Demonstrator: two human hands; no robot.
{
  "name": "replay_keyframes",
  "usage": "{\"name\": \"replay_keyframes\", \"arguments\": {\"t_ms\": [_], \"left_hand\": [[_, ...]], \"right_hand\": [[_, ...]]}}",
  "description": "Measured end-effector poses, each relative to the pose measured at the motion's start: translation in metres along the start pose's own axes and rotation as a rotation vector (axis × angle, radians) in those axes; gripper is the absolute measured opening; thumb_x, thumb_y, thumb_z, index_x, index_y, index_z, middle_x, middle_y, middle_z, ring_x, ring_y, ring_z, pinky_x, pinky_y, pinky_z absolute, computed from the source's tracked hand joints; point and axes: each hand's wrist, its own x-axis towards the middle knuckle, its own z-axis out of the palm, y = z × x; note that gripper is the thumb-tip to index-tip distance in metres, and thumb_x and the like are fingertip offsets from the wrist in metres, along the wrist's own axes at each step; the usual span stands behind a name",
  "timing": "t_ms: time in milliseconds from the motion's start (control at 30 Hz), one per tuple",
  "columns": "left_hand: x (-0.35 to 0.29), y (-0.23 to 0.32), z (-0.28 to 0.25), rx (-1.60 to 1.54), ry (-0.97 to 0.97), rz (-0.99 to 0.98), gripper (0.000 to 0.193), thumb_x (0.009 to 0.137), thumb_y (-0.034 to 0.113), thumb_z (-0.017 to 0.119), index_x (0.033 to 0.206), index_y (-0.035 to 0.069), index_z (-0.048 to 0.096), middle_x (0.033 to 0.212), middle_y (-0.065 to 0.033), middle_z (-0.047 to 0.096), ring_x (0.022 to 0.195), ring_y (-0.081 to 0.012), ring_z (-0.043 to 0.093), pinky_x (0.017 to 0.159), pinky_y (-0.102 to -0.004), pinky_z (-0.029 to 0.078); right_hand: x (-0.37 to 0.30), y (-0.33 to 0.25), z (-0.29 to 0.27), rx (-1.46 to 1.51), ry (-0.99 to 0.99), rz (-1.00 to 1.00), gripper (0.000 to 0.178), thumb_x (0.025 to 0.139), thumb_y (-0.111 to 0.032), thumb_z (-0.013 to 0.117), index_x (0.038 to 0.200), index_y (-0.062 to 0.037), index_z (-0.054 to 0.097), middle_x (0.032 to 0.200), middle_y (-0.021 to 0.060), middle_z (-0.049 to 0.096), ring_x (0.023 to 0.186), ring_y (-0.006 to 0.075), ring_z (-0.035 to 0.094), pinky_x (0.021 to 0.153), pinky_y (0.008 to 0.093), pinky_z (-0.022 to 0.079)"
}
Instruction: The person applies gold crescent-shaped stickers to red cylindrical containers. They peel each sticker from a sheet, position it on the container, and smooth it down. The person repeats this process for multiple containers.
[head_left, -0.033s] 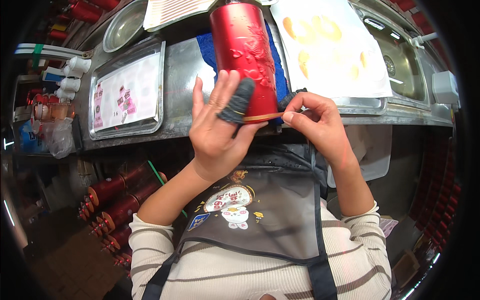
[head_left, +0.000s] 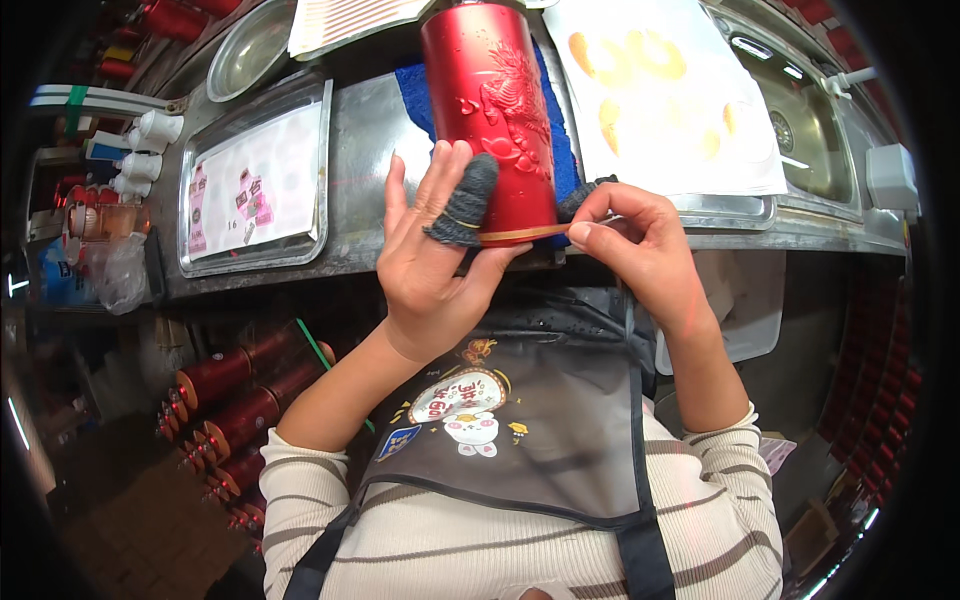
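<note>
A glossy red bottle (head_left: 490, 110) with a raised relief lies on a blue cloth (head_left: 412, 92), its base toward me. Around the base edge runs a thin gold strip (head_left: 525, 234). My right hand (head_left: 650, 245) pinches the strip's end between thumb and forefinger, at the bottle's right side. At the left, my left hand (head_left: 420, 270) has its fingers stretched apart. Its forefinger wears a dark grey knitted finger cover (head_left: 465, 205) and rests against the bottle beside the strip, with the thumb by the base. Another dark grey cover (head_left: 590, 192) shows partly behind my right hand.
Left on the metal counter stands a tray (head_left: 322, 200) with printed labels on a white sheet, a round metal bowl (head_left: 222, 80) behind it. To the right are a white-covered tray (head_left: 680, 170) and a sink (head_left: 835, 150). More red bottles (head_left: 240, 425) lie below left.
The bottle has turned slightly, its relief shifting a little leftward. My left forefinger has moved slightly left along the base. The right hand's pinch on the strip stays nearly the same.
</note>
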Motion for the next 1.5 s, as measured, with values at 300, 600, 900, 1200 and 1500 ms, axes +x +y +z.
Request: {"name": "replay_keyframes", "arguments": {"t_ms": [300, 600, 900, 1200, 1500], "left_hand": [[-0.038, -0.009, -0.016, 0.136, -0.077, 0.041, 0.034, 0.074, 0.007, 0.084, 0.104, -0.004, 0.071, 0.136, -0.0248, 0.059, 0.126, -0.043, 0.058, 0.11, -0.0651, 0.029], [-0.006, 0.006, -0.018, 0.24, -0.163, 0.226, 0.042, 0.07, 0.003, 0.083, 0.111, 0.009, 0.074, 0.133, -0.0204, 0.062, 0.122, -0.0427, 0.06, 0.11, -0.066, 0.028], [0.015, 0.006, 0.004, 0.223, -0.12, 0.241, 0.046, 0.068, 0.012, 0.085, 0.113, 0.009, 0.075, 0.137, -0.019, 0.061, 0.13, -0.0379, 0.056, 0.114, -0.0645, 0.023], [-0.029, -0.008, -0.015, 0.025, -0.062, -0.051, 0.052, 0.071, 0.009, 0.086, 0.118, -0.005, 0.069, 0.136, -0.0234, 0.06, 0.127, -0.0387, 0.059, 0.113, -0.0615, 0.029], [-0.032, -0.007, -0.014, 0.116, -0.082, 0.053, 0.038, 0.073, 0.01, 0.086, 0.107, -0.002, 0.072, 0.137, -0.0241, 0.059, 0.127, -0.0424, 0.057, 0.112, -0.0646, 0.025]], "right_hand": [[-0.003, -0.007, 0.0, 0.027, 0.017, 0.003, 0.009, 0.088, -0.006, 0.067, 0.082, -0.0001, 0.065, 0.076, -0.0026, 0.062, 0.066, 0.0006, 0.052, 0.059, 0.0178, 0.04], [0.002, 0.002, -0.001, 0.065, 0.037, -0.015, 0.009, 0.087, -0.007, 0.066, 0.082, -0.0011, 0.064, 0.075, -0.0029, 0.059, 0.066, 0.0019, 0.052, 0.058, 0.0183, 0.039], [0.002, 0.005, 0.003, 0.071, 0.044, -0.02, 0.009, 0.088, -0.01, 0.068, 0.083, -0.0033, 0.065, 0.071, -0.0054, 0.058, 0.057, -0.0007, 0.046, 0.048, 0.0175, 0.033], [-0.006, -0.003, 0.004, 0.071, 0.05, -0.006, 0.009, 0.088, -0.007, 0.069, 0.083, 0.0, 0.066, 0.075, -0.0025, 0.063, 0.06, -0.0012, 0.049, 0.054, 0.0175, 0.036], [-0.005, -0.001, 0.0, 0.058, 0.042, 0.02, 0.008, 0.088, -0.006, 0.068, 0.083, 0.0001, 0.065, 0.076, -0.0015, 0.063, 0.062, -0.0006, 0.05, 0.054, 0.0178, 0.037]]}}
